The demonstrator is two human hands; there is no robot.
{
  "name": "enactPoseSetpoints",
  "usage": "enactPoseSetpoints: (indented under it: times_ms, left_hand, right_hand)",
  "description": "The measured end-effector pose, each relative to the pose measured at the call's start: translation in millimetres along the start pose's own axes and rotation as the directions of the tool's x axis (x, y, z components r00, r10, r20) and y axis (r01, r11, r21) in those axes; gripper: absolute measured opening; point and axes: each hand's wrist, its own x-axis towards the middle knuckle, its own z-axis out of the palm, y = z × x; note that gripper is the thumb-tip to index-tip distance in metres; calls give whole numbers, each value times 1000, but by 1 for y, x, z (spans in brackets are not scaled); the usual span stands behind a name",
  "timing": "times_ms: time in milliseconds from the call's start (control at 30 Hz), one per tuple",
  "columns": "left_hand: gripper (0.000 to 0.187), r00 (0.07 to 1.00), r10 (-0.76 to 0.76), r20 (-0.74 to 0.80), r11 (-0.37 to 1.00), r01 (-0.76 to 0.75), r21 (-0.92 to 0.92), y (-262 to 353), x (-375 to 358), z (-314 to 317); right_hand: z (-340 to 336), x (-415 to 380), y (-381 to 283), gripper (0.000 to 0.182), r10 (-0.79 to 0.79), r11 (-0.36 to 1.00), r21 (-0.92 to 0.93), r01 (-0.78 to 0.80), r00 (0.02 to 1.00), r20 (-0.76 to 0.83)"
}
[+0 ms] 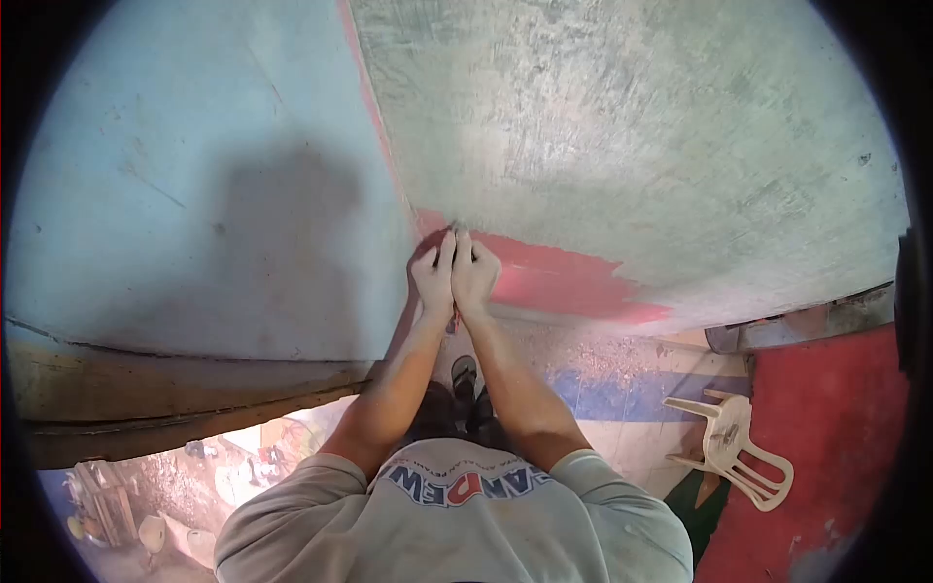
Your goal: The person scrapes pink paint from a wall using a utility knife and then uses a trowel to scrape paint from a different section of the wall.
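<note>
My left hand [433,276] and my right hand [475,274] are pressed side by side, fingers closed, where two large painted surfaces meet. I cannot tell what they grip; a small dark edge shows at the fingertips and a bit of red and dark below the wrists. Their fingertips are right at the top border of a red painted patch [559,277]. Above it spreads a scuffed grey-green surface [622,126]. To the left is a pale blue surface [126,223] with a head-shaped shadow on it. A thin reddish line runs up the joint between them.
A pale plastic chair [731,442] lies tipped on the right, beside a red surface [826,437]. Below the blue surface runs a brown ledge [175,403]. Wooden pieces [105,505] stand at lower left. A sandalled foot [465,373] shows on the dusty floor [530,364].
</note>
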Motion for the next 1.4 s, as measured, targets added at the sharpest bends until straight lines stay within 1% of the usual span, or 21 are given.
enactPoseSetpoints:
  times_ms: [33, 67, 167, 200, 300, 333, 433, 467, 600, 700, 733, 833, 900, 967, 1000, 1100, 1133, 1233, 1267, 1367, 1400]
  left_hand:
    - [39, 999, -49, 21, 997, 50, -61, 5, 0, -2]
    - [41, 1000, -3, -21, 998, 1, -56, 13, -2, 2]
    - [41, 996, -85, 9, 996, 85, 24, -31, -4, -11]
    - [38, 1000, -12, -3, 988, 13, 154, -31, -13, -16]
    - [37, 991, 127, -44, 981, -119, 153, -38, -12, -9]
    - [36, 989, 149, -15, 982, -146, 123, -6, -2, -2]
    - [35, 999, 34, 9, 999, -35, 25, 37, 4, 2]
    - [35, 1000, 30, -3, 999, -30, -30, 27, 3, 2]
    - [35, 999, -43, 33, 980, 36, 195, -7, -24, -9]
    - [46, 988, 157, -16, 987, -156, 48, -3, -16, 18]
    - [47, 986, 166, 24, 984, -167, 57, 11, -5, 24]
    - [49, 997, 77, 21, 990, -73, -122, 55, -3, 35]
    - [52, 998, 63, 5, 998, -63, -16, 48, -13, 26]
    - [52, 997, 78, -10, 986, -76, 146, -3, -22, 13]
    - [52, 999, -9, -38, 998, 11, 65, 0, -30, 14]
    - [52, 994, 101, -33, 994, -100, 36, 18, -19, 24]
    - [51, 986, 166, 17, 986, -167, 20, 32, -8, 25]
    - [50, 999, 36, 23, 999, -36, -34, 48, -11, 23]
    - [48, 1000, 22, 19, 999, -21, -48, 30, -12, 21]
    - [46, 1000, -18, 6, 995, 17, 95, -18, -35, 2]
    - [42, 996, -92, 20, 993, 90, 75, -34, -41, -3]
  right_hand:
    - [-2, -4, -11, 52, -24, 1000, 14, 24, 1000, -8]
    - [-1, 1, -20, 53, -68, 997, 36, 69, 998, -19]
    - [0, -11, -3, 53, 5, 1000, 25, -5, 1000, -13]
    - [-4, -17, 2, 52, 72, 992, -103, -69, 997, 23]
    - [-1, -16, 10, 57, 77, 992, -101, -77, 997, -4]
    - [1, -4, -7, 54, -86, 996, -7, 86, 996, -38]
    - [-2, 6, -40, 48, -114, 992, 57, 115, 993, -21]
    - [-2, 3, -38, 49, -98, 992, 79, 101, 994, -39]
    - [-13, -20, 1, 54, 97, 995, -5, -97, 995, 4]
    - [-22, -3, -8, 51, 42, 999, -20, -43, 998, -44]
    - [-20, 9, -18, 50, -157, 984, 65, 164, 983, -96]
    - [-26, 18, -54, 49, -136, 985, 99, 144, 987, -83]
    - [-27, 10, -36, 50, -81, 995, 54, 84, 995, -63]
    - [-26, -6, -10, 51, 7, 1000, 7, -7, 998, -57]
    - [-26, -15, -8, 52, 82, 997, 13, -81, 996, -37]
    - [-24, 6, -3, 52, -8, 996, -91, 6, 1000, -25]
    - [-21, 11, -27, 49, -184, 981, 33, 189, 978, -101]
    - [-27, 9, -46, 48, -107, 993, 54, 109, 993, -43]
    - [-25, 6, -30, 49, -70, 995, 67, 72, 997, -34]
    - [-29, -21, -1, 50, 41, 997, -65, -41, 999, -5]
    - [-31, -28, 9, 51, 84, 994, -70, -84, 996, 0]
